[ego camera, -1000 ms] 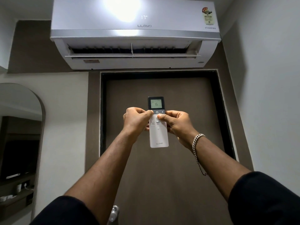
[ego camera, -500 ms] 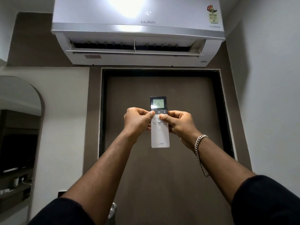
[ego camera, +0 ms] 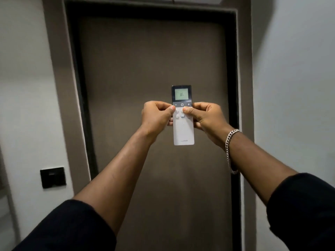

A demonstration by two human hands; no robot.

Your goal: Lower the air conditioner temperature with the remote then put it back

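Observation:
The white remote (ego camera: 183,132) has a dark top with a lit screen that reads 16. I hold it upright at arm's length in front of the brown door. My left hand (ego camera: 157,117) grips its left edge, thumb resting by the minus key. My right hand (ego camera: 206,117) grips its right edge, thumb lying over the upper round buttons. A silver chain bracelet hangs on my right wrist. The air conditioner is out of view above the frame.
A brown door (ego camera: 154,60) in a dark frame fills the middle. A black switch plate (ego camera: 53,177) sits on the white wall at lower left. A plain white wall (ego camera: 293,87) runs along the right.
The view has tilted down, so the air conditioner and mirror have left the frame. The unit's display went from 17 to 16. Both hands keep hold of the remote.

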